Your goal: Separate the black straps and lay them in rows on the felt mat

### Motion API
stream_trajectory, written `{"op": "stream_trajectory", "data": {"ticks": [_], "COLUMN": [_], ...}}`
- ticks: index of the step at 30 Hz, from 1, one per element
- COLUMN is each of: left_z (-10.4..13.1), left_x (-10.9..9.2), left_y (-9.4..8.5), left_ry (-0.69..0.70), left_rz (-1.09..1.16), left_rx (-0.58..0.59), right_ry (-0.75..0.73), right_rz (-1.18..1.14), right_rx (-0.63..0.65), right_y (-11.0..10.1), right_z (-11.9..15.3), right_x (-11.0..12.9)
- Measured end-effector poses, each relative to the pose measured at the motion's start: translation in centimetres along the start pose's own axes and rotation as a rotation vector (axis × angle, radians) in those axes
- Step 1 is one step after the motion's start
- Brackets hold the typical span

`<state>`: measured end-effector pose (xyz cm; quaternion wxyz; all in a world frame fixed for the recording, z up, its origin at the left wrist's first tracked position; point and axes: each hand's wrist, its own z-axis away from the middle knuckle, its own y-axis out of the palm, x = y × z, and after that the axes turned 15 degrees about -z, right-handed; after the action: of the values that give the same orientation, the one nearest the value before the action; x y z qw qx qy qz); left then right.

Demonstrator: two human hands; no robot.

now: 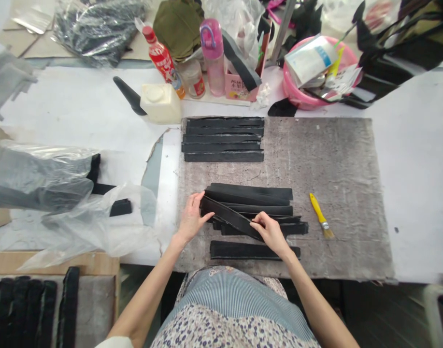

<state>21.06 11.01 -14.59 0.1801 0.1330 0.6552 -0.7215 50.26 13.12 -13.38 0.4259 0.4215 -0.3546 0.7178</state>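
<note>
Both hands are on one black strip (228,216), which lies slantwise over a loose pile of similar black strips (257,193). At its upper left end, my left hand (192,217) grips it between thumb and fingers. Near the lower right end, my right hand (270,233) pinches its edge. Closer to my body, another black strip (253,250) lies apart from the pile. Farther off, several black strips (224,140) lie side by side in a neat stack of rows. A yellow-handled brush (321,215) rests to the right of the pile.
Everything lies on a stained grey mat (344,164) on a white table. Behind it stand a white container (161,104), a red bottle (161,58), a pink bottle (214,58) and a pink basket (292,92). Plastic-wrapped material (40,174) is at left, above a wooden-edged tray (98,295) of black strips.
</note>
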Motion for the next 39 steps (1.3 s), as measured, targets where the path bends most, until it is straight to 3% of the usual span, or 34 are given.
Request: {"op": "stream_trajectory", "data": {"ticks": [3, 10, 14, 17, 20, 24, 28, 33, 39], "left_z": [0.4, 1.0, 1.1, 1.2, 1.6, 2.1, 2.3, 2.0, 1.7], "left_x": [-0.2, -0.2, -0.3, -0.4, -0.7, -1.4, -2.4, -3.4, -3.7], "left_y": [0.6, 1.1, 1.3, 1.4, 1.2, 0.9, 0.9, 0.5, -0.4], "left_ry": [-0.012, -0.014, -0.004, -0.016, -0.108, -0.274, -0.414, -0.573, -0.593], "left_rz": [0.021, 0.015, -0.002, 0.026, 0.149, 0.294, 0.598, 1.084, 1.192], "left_rx": [0.018, -0.013, -0.023, -0.026, -0.08, -0.182, -0.121, -0.076, -0.053], "right_ry": [0.059, 0.108, 0.066, -0.053, -0.102, 0.008, 0.111, 0.159, 0.138], "right_rz": [-0.108, -0.071, 0.076, 0.21, 0.158, -0.163, -0.346, -0.396, -0.369], "right_rx": [0.033, 0.048, 0.123, 0.093, 0.051, 0.104, 0.121, 0.153, 0.216], "right_y": [-0.6, -0.9, 1.5, 4.0, 5.5, 5.1, 3.9, 3.3, 3.5], "right_z": [-0.7, -0.6, -0.9, -1.6, -2.3, -2.7, -3.0, -3.2, -2.9], "right_x": [-0.2, -0.9, -0.1, 0.7, 1.1, 1.0, 1.0, 1.4, 1.1]}}
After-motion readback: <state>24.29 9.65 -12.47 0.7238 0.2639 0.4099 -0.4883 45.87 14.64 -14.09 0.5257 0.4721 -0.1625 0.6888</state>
